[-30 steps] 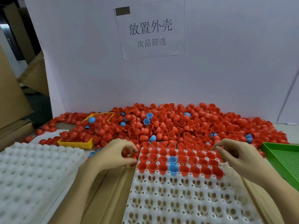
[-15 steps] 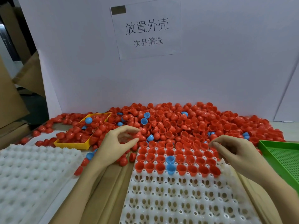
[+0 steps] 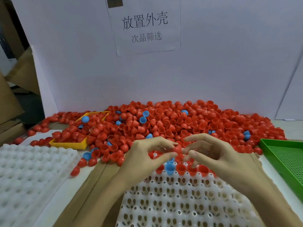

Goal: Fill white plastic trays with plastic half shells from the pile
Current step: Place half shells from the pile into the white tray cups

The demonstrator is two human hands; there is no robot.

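Left hand (image 3: 144, 159) pinches a smooth red half shell (image 3: 177, 149) between thumb and fingers; right hand (image 3: 218, 158), fingers loosely spread, touches it above the dimpled white tray (image 3: 180, 202).

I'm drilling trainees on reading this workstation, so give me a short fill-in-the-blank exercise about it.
1. The left hand pinches a ___ half shell over the white tray.
2. The tray at the right edge is coloured ___.
3. The small tray half buried in the pile is coloured ___.
4. Among the filled pockets, one front-row shell is ___.

Missing words: red; green; yellow; blue
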